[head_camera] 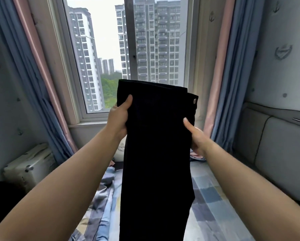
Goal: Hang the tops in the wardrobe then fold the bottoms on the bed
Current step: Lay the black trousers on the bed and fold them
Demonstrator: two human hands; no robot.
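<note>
A person is working on the bottoms stage, holding up black trousers over the bed.

The left hand (pixel 118 117) is gripping the left edge of the black trousers (pixel 156 153) just below the waistband, thumb lying across the front, while the right hand (pixel 196 138) is pinching the right edge a little lower, under the metal button (pixel 195 101). The trousers are hanging lengthwise, seemingly already doubled leg on leg, above the patchwork bedding (pixel 208 193) and in front of the window (pixel 128 49). The wardrobe is out of view, so whether the tops are hung cannot be told; judging by this garment, folding is under way but not finished, as the trousers are not yet lying on the bed. Other fabric is lying crumpled on the bed at left.
</note>
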